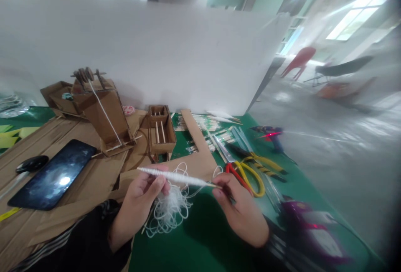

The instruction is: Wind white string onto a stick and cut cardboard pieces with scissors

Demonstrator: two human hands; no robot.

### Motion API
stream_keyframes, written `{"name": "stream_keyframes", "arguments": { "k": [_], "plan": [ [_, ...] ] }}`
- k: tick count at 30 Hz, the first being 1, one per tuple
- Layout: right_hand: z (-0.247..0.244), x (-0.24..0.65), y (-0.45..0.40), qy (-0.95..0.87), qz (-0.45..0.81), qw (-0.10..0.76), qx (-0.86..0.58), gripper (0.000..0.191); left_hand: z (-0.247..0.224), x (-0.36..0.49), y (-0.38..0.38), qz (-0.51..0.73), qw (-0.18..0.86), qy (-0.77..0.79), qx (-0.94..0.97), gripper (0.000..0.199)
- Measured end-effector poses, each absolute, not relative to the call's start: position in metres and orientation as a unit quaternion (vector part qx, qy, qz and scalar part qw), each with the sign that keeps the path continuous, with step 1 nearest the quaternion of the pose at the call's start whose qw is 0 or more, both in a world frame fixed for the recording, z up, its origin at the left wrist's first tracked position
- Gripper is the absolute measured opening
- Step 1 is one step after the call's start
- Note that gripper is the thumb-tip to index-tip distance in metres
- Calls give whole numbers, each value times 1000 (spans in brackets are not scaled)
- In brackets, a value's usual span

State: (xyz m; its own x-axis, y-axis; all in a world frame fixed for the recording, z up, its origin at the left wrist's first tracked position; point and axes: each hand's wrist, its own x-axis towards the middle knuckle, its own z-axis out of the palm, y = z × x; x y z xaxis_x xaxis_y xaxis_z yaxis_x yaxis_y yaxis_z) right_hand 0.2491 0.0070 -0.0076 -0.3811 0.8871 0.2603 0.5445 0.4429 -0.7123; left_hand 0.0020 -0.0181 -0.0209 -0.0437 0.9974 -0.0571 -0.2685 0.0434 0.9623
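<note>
A thin stick wound with white string point(181, 177) is held level between both hands. My left hand point(140, 197) pinches its left part between thumb and fingers. At the stick's right tip, my right hand point(234, 205) has its thumb and fingers closed round the bare end. Below the stick a loose tangle of white string point(171, 211) hangs or lies over the green table point(200, 242), and a loop of string rises near the right fingers.
Cardboard structure point(105, 115) with a string and cardboard box point(162, 130) stand behind. A phone point(53, 174) lies left. Scissors point(253, 178), pliers point(269, 165), bagged sticks point(216, 136) and a blurred purple object point(313, 230) are right. A white partition point(156, 54) rises behind.
</note>
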Motion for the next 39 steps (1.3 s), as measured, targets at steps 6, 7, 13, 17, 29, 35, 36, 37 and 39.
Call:
{"name": "stream_keyframes", "arguments": {
  "k": [6, 7, 13, 17, 29, 35, 36, 37, 39],
  "plan": [
    [-9, 250, 7, -800, 264, 305, -445, 21, -22, 4, -18, 560, 573, 444, 402, 30],
    [-9, 250, 7, -803, 262, 300, -443, 23, -22, 4, -19, 560, 577, 439, 401, 30],
    [-10, 248, 6, -790, 268, 322, -447, 10, -24, 4, -19, 563, 588, 426, 395, 28],
    [-10, 248, 7, -808, 261, 305, -431, 20, -23, 4, -20, 547, 588, 426, 417, 26],
    [-8, 247, 5, -815, 249, 304, -426, 23, -19, 5, -21, 524, 570, 451, 443, 26],
    [-11, 246, 3, -794, 267, 317, -445, 11, -18, 6, -22, 515, 579, 448, 446, 25],
    [-11, 245, 3, -794, 265, 319, -444, 11, -18, 6, -22, 514, 579, 447, 449, 25],
    [-10, 245, 3, -798, 262, 318, -440, 13, -18, 6, -23, 512, 580, 445, 451, 25],
    [-9, 245, 3, -807, 257, 310, -431, 20, -18, 6, -23, 507, 582, 445, 455, 25]
  ]
}}
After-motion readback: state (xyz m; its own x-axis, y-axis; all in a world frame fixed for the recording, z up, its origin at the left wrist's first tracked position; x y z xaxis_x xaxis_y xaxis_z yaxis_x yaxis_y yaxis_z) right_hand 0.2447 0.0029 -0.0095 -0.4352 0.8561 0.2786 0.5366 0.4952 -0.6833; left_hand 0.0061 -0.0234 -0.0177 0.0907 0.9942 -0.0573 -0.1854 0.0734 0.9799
